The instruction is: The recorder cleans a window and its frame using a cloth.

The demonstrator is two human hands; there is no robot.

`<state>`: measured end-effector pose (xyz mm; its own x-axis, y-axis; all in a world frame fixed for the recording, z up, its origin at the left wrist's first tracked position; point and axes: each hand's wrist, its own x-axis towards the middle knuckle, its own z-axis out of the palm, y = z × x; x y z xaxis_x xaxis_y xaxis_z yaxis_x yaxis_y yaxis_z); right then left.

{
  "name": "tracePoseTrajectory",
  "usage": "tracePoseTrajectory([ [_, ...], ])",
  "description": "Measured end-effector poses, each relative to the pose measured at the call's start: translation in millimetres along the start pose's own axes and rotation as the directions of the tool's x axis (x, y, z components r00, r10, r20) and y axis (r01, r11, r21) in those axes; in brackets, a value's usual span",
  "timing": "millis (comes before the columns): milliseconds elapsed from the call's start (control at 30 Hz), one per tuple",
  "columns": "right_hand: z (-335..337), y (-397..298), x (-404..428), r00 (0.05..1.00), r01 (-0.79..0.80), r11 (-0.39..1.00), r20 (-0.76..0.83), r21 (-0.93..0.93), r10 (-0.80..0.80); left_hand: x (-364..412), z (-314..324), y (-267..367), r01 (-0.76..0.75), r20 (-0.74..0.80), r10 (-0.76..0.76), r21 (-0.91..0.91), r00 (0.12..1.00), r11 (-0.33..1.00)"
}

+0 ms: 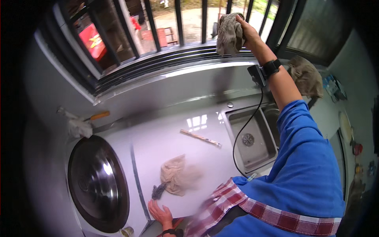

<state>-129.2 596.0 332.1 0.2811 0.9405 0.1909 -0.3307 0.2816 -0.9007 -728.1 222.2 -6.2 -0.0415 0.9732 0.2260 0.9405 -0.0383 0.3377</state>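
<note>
My right hand (247, 31) is raised at the window and grips a grey-brown cloth (229, 34), which hangs in front of the dark window bars (204, 22) near the lower frame. My left hand (160, 211) rests on the near edge of the white countertop (154, 142), its fingers spread and nothing in it. Just beyond its fingertips lies a small dark grey scrubbing pad (158, 191), touching a crumpled beige cloth (174, 174). A thin wrapped stick (200, 138) lies farther back, left of the sink.
A metal sink (251, 142) is on the right, with a black cable hanging over it. Behind my right arm a brown cloth (306, 77) covers something. A large dark domed lid (99, 183) stands at the left. An orange-handled tool (100, 115) is by the wall.
</note>
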Motion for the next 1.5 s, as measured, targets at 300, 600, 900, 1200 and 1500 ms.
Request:
tracePoseTrajectory([
  [300,-148.9,-37.4,4.5,0.847,-0.03,0.07,-0.063,-0.997,-0.528,0.7,3.9,2.6,-0.045,0.006,0.045,0.035,0.999,0.998],
  [600,-162.0,28.3,6.2,0.952,-0.306,-0.456,-0.251,-0.836,-0.178,4.5,-7.6,19.7,-0.072,0.053,0.067,0.084,0.996,0.994],
  [900,-181.1,37.4,-0.3,0.987,-0.003,-0.431,0.067,-0.902,-0.149,7.0,-8.3,16.8,-0.026,0.094,0.016,0.111,0.995,0.993],
  [1200,-146.7,-40.9,78.9,0.909,0.121,0.177,0.038,-0.977,-0.415,6.8,-3.2,19.2,-0.075,0.083,0.069,0.07,0.994,0.995],
  [1500,-167.7,44.3,9.3,0.899,0.053,-0.295,0.174,-0.954,-0.402,4.3,-6.8,18.1,-0.025,0.048,0.022,0.06,0.999,0.998],
])
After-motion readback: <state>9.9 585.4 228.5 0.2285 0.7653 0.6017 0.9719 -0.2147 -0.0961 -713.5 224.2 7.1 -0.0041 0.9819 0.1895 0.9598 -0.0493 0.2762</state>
